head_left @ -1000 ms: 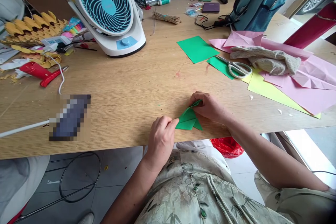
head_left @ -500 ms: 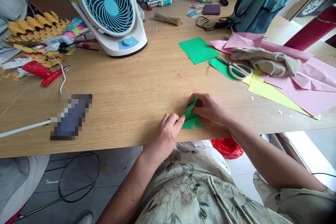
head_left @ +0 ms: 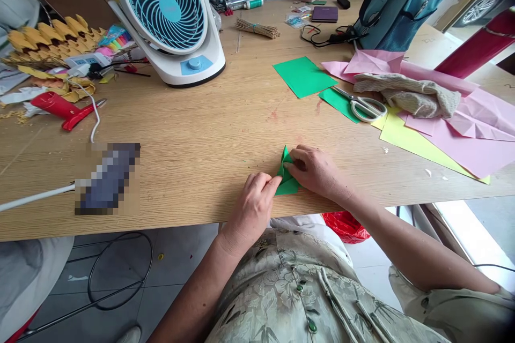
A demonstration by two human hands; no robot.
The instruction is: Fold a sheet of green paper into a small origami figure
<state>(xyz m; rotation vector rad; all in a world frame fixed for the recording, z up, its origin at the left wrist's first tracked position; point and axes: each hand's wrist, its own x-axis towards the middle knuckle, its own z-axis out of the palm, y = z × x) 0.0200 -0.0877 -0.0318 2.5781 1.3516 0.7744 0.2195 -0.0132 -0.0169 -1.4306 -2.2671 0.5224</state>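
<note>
A small folded piece of green paper (head_left: 287, 187) lies near the front edge of the table, one pointed flap standing up from it. My left hand (head_left: 257, 196) pinches its left side between thumb and fingers. On the other side my right hand (head_left: 316, 170) is closed on the raised flap, thumb against the fold. Part of the paper is hidden behind the fingers of both hands.
Beyond my hands lie a flat green sheet (head_left: 304, 77), scissors (head_left: 368, 109), yellow paper (head_left: 426, 144) and pink paper (head_left: 462, 155) with a knitted glove (head_left: 410, 95). A fan (head_left: 197, 67) stands at the back left. A blurred dark device (head_left: 108, 179) with a white cable lies left.
My right hand has turned the flap of the green paper leftward and upright, its fingers now nearer my left hand. My left hand has hardly moved and keeps its hold.
</note>
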